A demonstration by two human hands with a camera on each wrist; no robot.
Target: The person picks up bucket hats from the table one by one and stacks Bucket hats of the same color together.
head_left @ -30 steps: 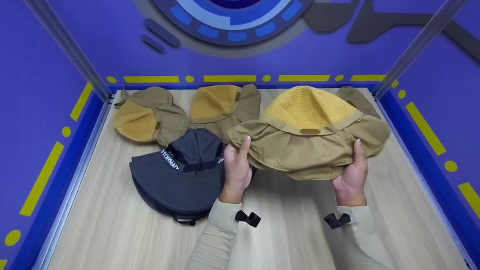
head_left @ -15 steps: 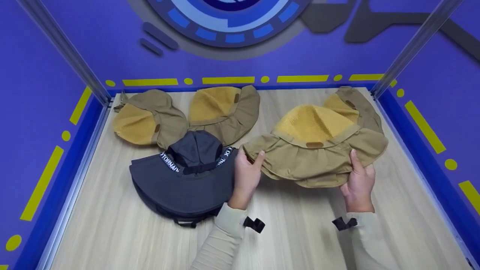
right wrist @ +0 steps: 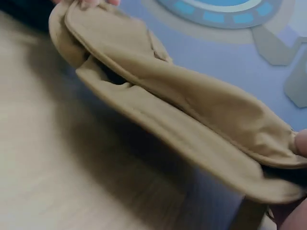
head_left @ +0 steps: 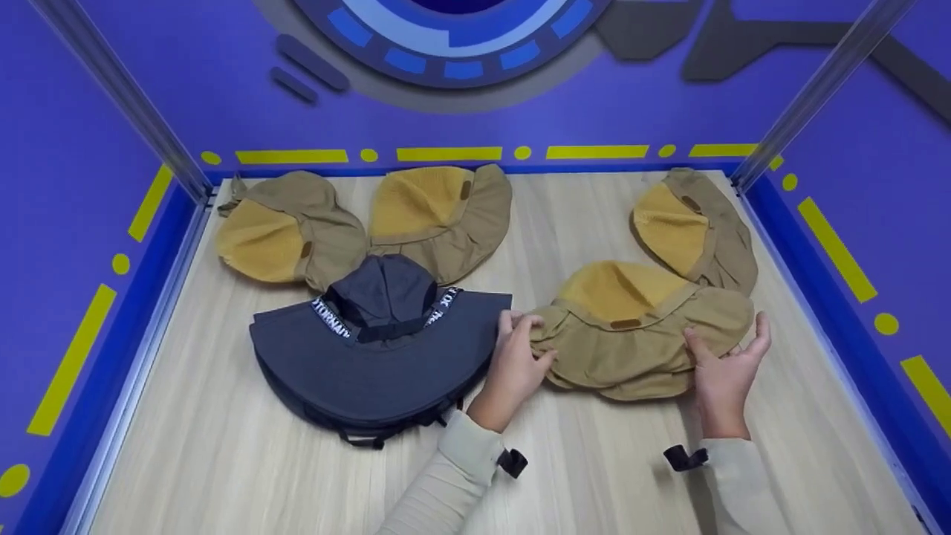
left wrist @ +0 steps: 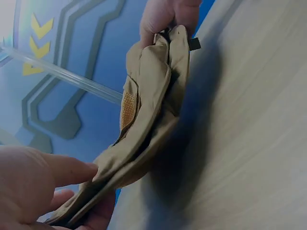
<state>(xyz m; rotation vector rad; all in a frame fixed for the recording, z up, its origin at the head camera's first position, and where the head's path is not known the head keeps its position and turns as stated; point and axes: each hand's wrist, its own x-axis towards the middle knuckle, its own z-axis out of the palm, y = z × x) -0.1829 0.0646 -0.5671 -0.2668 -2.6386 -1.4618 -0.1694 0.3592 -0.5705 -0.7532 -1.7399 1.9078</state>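
A sun hat [head_left: 617,357] with a yellow woven crown and a khaki brim is held by its brim between both hands, a little above the table in the wrist views. At its left end my left hand [head_left: 518,365] pinches the brim, thumb [left wrist: 72,170] on top and fingers beneath. My right hand [head_left: 724,383] grips the other side, its thumb lying on the brim and part of the fingers behind the cloth. Left of the left hand lies a dark grey wide-brimmed hat [head_left: 379,371] with white lettering on its band.
Three similar yellow-and-khaki hats lie on the wooden table [head_left: 594,475]: one hat [head_left: 264,241] at back left, a second hat [head_left: 423,200] beside it, another hat [head_left: 672,227] at back right, close behind the held one. Blue walls [head_left: 475,126] enclose the back and sides.
Both hands have brought the sun hat down and toward me, slightly to the right. The hat at back right and the dark hat's right brim have come into view.
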